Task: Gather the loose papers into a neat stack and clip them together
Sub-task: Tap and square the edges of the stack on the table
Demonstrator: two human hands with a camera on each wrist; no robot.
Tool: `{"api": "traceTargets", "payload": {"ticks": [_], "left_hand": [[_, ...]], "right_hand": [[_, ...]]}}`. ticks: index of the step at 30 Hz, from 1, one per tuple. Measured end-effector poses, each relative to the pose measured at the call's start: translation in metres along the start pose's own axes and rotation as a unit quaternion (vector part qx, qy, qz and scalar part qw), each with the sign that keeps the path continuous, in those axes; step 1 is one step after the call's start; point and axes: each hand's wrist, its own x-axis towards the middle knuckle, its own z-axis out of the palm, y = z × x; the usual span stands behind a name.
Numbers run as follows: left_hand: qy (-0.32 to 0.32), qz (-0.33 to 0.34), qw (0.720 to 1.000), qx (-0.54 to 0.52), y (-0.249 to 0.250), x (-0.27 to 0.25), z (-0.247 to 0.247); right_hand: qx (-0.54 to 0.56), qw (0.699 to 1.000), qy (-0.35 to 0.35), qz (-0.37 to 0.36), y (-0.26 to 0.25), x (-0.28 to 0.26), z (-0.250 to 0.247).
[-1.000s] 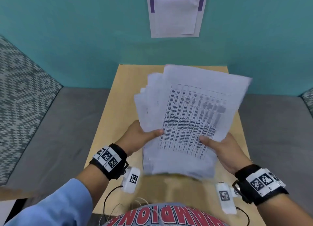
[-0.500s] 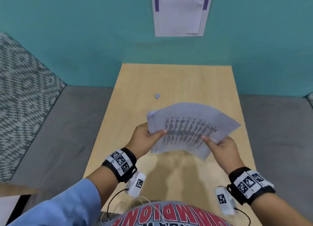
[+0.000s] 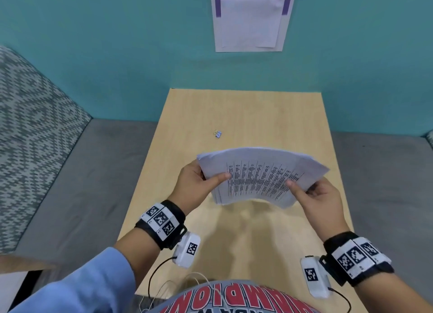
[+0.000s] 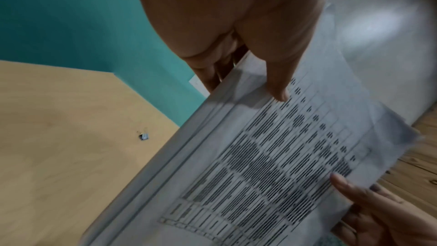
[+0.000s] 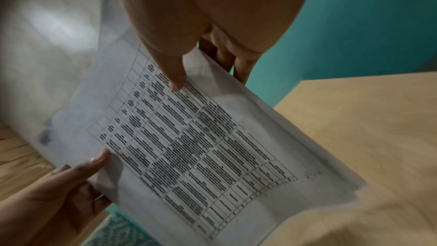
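Observation:
A stack of white papers with a printed table on top is held above the wooden table, bowed upward in the middle. My left hand grips its left edge, thumb on top and fingers beneath. My right hand grips the right edge the same way. In the left wrist view the papers show slightly offset edges. The right wrist view shows the papers with both thumbs on the top sheet. A small binder clip lies on the table beyond the stack, also seen as the clip in the left wrist view.
The table stands against a teal wall with a paper sheet pinned on it. Grey cushions flank the table on both sides. A patterned cushion sits at the far left.
The papers have tipped from upright and fanned to nearly flat and gathered, and moved down and away from the camera. The binder clip behind them has come into view. Both hands keep their grip.

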Motion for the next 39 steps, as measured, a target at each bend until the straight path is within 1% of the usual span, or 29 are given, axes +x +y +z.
{"api": "traceTargets", "payload": {"ticks": [1, 3, 5, 6, 11, 13, 16, 17, 19, 22, 24, 29, 32, 35, 37, 39], "left_hand": [[-0.006, 0.000, 1.000, 0.016, -0.002, 0.000, 0.000], [-0.033, -0.013, 0.998, 0.052, -0.010, 0.000, 0.000], [-0.053, -0.024, 0.996, 0.060, -0.013, 0.000, 0.001], [-0.049, -0.025, 0.997, 0.056, -0.011, 0.001, 0.001], [0.006, 0.035, 0.999, 0.016, 0.010, 0.008, -0.005], [0.005, 0.029, 0.999, 0.029, 0.008, 0.012, -0.008], [-0.027, -0.017, 0.997, 0.074, -0.004, 0.013, -0.008], [-0.031, -0.022, 0.996, 0.087, -0.006, 0.013, -0.006], [-0.023, -0.014, 0.995, 0.095, -0.004, 0.014, -0.005], [0.002, 0.003, 0.999, 0.053, 0.004, 0.015, -0.005], [0.004, 0.011, 0.999, 0.042, 0.004, 0.014, -0.006], [-0.034, -0.016, 0.997, 0.067, -0.010, 0.008, -0.012], [-0.024, -0.017, 0.997, 0.065, -0.010, 0.010, -0.018], [-0.001, -0.012, 0.999, 0.050, -0.002, 0.014, -0.018], [0.010, -0.011, 0.999, 0.033, 0.003, 0.015, -0.017], [0.003, -0.015, 0.999, 0.037, 0.010, 0.014, -0.017]], "right_hand": [[-0.011, 1.000, -0.012, 0.007, 0.002, 0.000, 0.001], [-0.060, 0.997, -0.026, 0.044, 0.014, 0.000, 0.003], [-0.082, 0.994, -0.008, 0.078, 0.018, 0.002, 0.005], [-0.077, 0.994, -0.004, 0.082, 0.017, 0.004, 0.005], [-0.033, 0.999, 0.009, 0.033, -0.007, 0.009, 0.004], [-0.022, 0.999, 0.005, 0.024, -0.007, 0.009, 0.005], [-0.036, 0.998, -0.008, 0.041, 0.000, 0.006, 0.009], [-0.038, 0.998, -0.007, 0.044, 0.000, 0.007, 0.011], [-0.037, 0.998, -0.008, 0.042, -0.002, 0.011, 0.013], [-0.053, 0.998, -0.015, 0.012, -0.007, 0.012, 0.010], [-0.064, 0.998, -0.016, 0.004, -0.007, 0.010, 0.006], [-0.100, 0.993, -0.046, 0.030, -0.001, 0.003, 0.005], [-0.091, 0.994, -0.051, 0.040, -0.002, 0.006, 0.011], [-0.066, 0.995, -0.028, 0.076, -0.003, 0.009, 0.018], [-0.059, 0.995, -0.003, 0.075, -0.007, 0.009, 0.021], [-0.042, 0.997, 0.011, 0.061, -0.012, 0.009, 0.023]]}}
